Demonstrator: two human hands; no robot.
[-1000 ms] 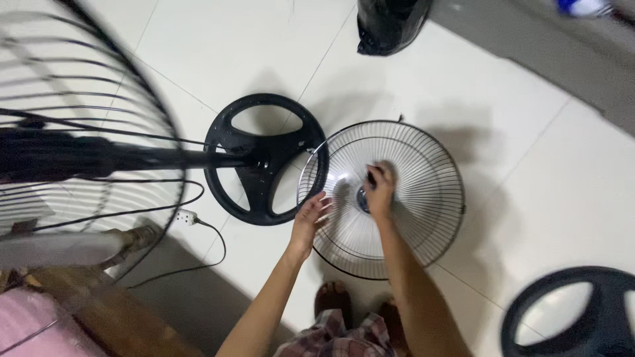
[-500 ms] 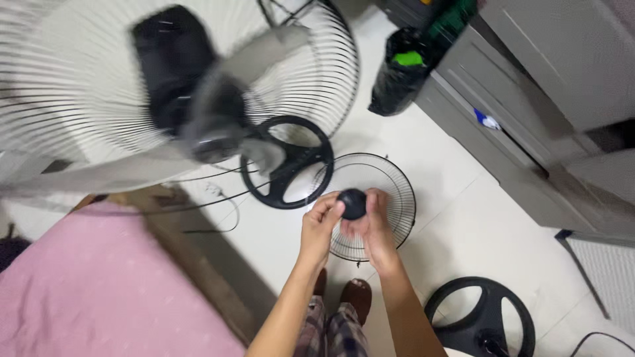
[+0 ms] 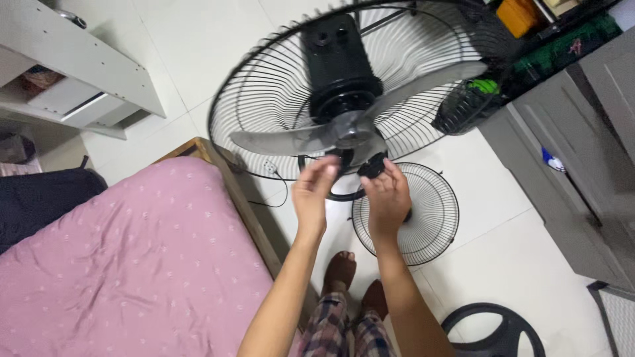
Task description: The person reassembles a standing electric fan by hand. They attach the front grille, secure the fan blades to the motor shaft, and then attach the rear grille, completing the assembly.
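Both our hands work under the fan hub: right hand [image 3: 387, 198] pinches the black cap [image 3: 372, 165], left hand [image 3: 313, 192] open-fingered near the grey blade [image 3: 291, 140]; a slip could drop the cap onto the grille [image 3: 430, 218] at six o'clock.

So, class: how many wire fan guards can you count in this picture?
2: one wire guard behind the grey blades, mounted on the standing fan; one loose guard flat on the floor beneath the right hand. Others may lie out of view.

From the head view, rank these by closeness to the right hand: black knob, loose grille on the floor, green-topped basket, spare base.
1. Black knob, at the right hand fingertips.
2. Loose grille, on the floor just behind the hand.
3. Spare base, bottom right.
4. Basket, upper right.
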